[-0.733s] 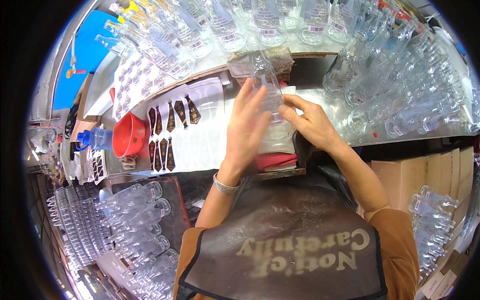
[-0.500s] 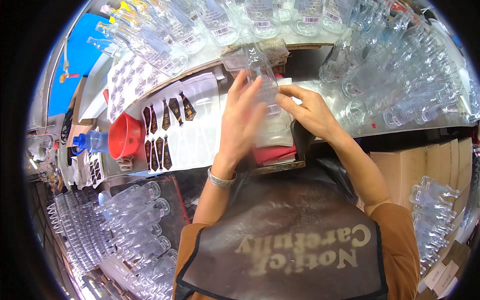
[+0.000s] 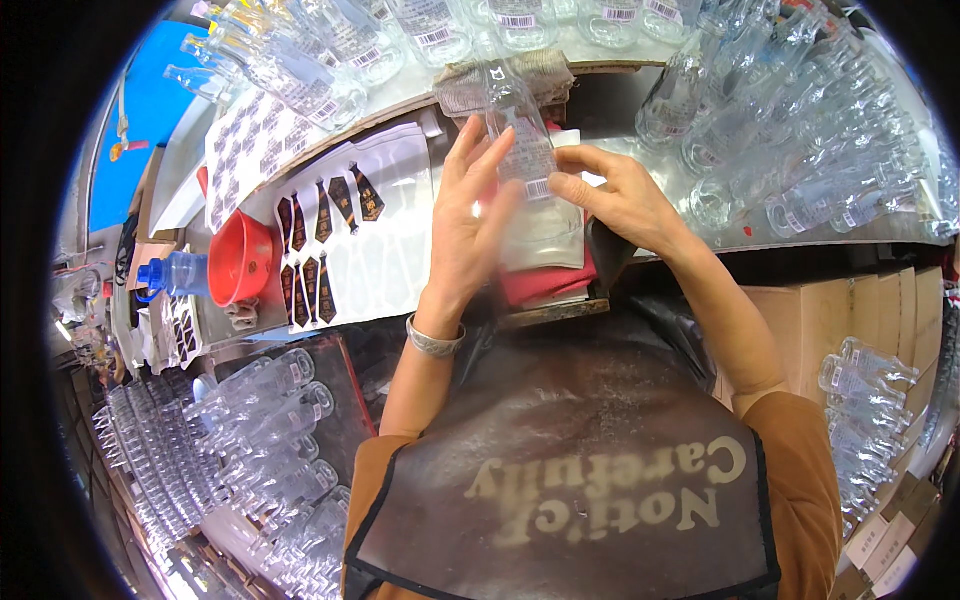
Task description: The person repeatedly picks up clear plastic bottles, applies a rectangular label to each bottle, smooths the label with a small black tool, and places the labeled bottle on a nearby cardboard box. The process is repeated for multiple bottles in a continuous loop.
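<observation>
A clear glass bottle (image 3: 527,150) with a printed label and barcode lies in front of me, its neck on a folded rag (image 3: 460,88) and its base toward me. Beneath its base is a padded rest (image 3: 545,285) with white and red cloth. My left hand (image 3: 465,220) is at the bottle's left side, fingers spread and partly blurred; contact there is unclear. My right hand (image 3: 625,200) holds the bottle's right side near the base between curved thumb and forefinger. Left of them, a white backing sheet (image 3: 385,235) carries several dark tie-shaped stickers (image 3: 323,215).
A red bowl (image 3: 240,258) and a blue-capped container (image 3: 185,272) stand left. Clear bottles (image 3: 435,35) line the back, and more crowd the right (image 3: 800,130). Cartons (image 3: 800,320) sit below right; further bottles (image 3: 265,420) lie below left.
The view has shifted slightly, so the bench things sit a little further left and higher. My left hand's fingers still move beside the bottle; my right hand keeps its place on it.
</observation>
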Demonstrator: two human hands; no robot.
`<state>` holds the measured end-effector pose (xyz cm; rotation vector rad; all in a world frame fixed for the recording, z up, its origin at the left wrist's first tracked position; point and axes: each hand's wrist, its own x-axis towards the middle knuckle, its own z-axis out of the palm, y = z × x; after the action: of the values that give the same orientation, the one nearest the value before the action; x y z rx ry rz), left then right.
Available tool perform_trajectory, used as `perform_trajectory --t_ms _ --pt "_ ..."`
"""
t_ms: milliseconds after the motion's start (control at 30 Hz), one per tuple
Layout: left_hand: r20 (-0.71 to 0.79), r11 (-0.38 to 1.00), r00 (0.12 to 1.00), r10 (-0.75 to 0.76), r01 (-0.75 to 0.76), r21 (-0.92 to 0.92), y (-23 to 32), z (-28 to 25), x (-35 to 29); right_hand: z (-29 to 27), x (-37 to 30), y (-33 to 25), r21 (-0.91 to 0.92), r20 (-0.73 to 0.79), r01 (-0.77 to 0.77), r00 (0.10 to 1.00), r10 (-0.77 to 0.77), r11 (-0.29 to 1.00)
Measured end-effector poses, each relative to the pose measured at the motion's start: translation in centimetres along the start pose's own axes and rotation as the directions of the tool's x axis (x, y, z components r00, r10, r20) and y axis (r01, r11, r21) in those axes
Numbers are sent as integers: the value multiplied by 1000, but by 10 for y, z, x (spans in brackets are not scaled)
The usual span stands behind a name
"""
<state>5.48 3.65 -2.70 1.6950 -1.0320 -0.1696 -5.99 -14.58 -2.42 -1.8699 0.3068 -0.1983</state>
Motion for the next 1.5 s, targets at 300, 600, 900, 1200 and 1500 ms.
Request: perform_trajectory --t_ms 300,600,900,1200,1500 --pt "-3 1000 1000 -7 7 16 0 4 -4 -2 -2 -4 7 18 -7 1000 7 1000" --pt "3 999 1000 -22 21 28 1 4 -2 -3 1 1 9 37 14 999 -15 1000" --pt "-13 995 995 -98 98 7 11 7 0 -27 8 39 763 -166 -94 928 334 639" --pt "-37 993 994 -102 99 -70 7 8 -2 -34 48 -34 -219 -203 387 880 -429 896" --pt "47 997 996 -75 76 -6 8 1 -23 -34 54 -77 -373 78 470 875 -477 800"
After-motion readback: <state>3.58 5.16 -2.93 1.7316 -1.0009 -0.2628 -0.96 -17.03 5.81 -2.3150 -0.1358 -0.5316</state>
